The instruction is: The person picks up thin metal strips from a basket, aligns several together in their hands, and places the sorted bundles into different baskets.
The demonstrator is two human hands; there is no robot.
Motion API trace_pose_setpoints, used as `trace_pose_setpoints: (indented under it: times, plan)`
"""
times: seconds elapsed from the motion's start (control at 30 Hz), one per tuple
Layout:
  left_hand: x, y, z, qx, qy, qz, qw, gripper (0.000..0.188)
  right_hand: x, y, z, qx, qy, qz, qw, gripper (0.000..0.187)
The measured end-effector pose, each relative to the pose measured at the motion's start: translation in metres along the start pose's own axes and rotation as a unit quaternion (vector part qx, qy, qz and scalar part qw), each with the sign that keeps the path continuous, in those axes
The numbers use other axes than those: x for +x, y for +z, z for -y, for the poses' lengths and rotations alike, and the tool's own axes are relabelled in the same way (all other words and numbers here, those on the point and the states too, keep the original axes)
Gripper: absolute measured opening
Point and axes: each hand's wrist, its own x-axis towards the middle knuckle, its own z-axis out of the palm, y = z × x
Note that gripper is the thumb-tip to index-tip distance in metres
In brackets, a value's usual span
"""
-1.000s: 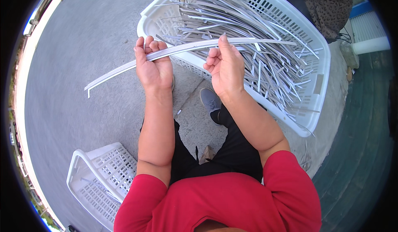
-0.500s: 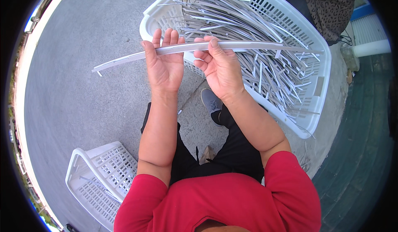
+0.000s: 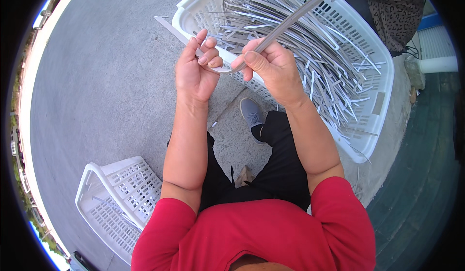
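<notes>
Presently, two hands are holding one bent strip beside a basket full of strips

One long grey strip (image 3: 299,14) is passing through both hands, and it is curving into one bend, which is hanging low between them. Whether it is consisting of one layer or of several, I cannot tell. One small tab is sticking out near its upper right part.

The left hand (image 3: 196,72) is turning its palm upward, and its fingers are curling loosely around the strip. From there, one end is pointing to the upper left, over the grey floor (image 3: 106,77). The right hand (image 3: 281,75) is grasping the same strip between thumb and fingers, and the other part is rising to the upper right, above the basket, until the picture is cutting it.

Two white baskets are standing in view. The large basket (image 3: 389,84) is carrying one heap of grey and white strips (image 3: 329,63), too many and too tangled for counting. The smaller basket (image 3: 133,184), at the lower left, is containing a few thin pieces, whose exact number is staying unclear to me.

One grey shoe (image 3: 250,110) is resting on the floor, and one white scrap (image 3: 214,124) is lying near it. At the upper right, one other person in spotted cloth (image 3: 395,12) is showing only partly.
</notes>
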Motion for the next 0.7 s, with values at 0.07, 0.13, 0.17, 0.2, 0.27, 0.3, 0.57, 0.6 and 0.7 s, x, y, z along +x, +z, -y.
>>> trace_pose_setpoints:
  times: [0.07,0.13,0.17,0.2,0.27,0.3,0.57,0.6,0.7]
  plan:
    - [-0.003,0.010,0.005,0.104,0.006,-0.037,0.994,0.033,-0.003,-0.001,0.004,-0.009,0.058,0.026,0.998,0.017]
    - [-0.001,0.010,0.010,0.182,0.003,-0.029,0.983,0.039,-0.004,0.006,-0.001,-0.031,0.144,0.080,0.986,0.016]
    - [-0.002,0.014,0.015,0.234,0.013,-0.060,0.970,0.042,-0.004,0.009,-0.006,-0.042,0.186,0.106,0.976,0.016]
    - [-0.004,0.023,0.022,0.285,0.025,-0.088,0.954,0.044,-0.003,0.009,-0.012,-0.089,0.217,0.111,0.966,0.019]
    - [-0.005,0.021,0.025,0.308,0.026,-0.093,0.946,0.057,-0.003,0.006,-0.015,-0.128,0.220,0.099,0.962,0.021]
    - [-0.005,0.020,0.024,0.336,0.024,-0.081,0.938,0.058,-0.002,0.005,-0.014,-0.147,0.219,0.095,0.960,0.022]
    - [-0.006,0.016,0.039,0.372,0.029,-0.124,0.919,0.040,-0.007,0.004,-0.026,-0.458,0.123,0.097,0.875,0.025]
    - [-0.006,0.015,0.040,0.369,0.039,-0.125,0.920,0.036,-0.009,0.007,-0.027,-0.464,0.116,0.079,0.874,0.026]
    - [-0.010,0.015,0.037,0.323,0.127,-0.129,0.929,0.027,-0.013,0.017,-0.025,-0.412,0.095,0.008,0.906,0.032]
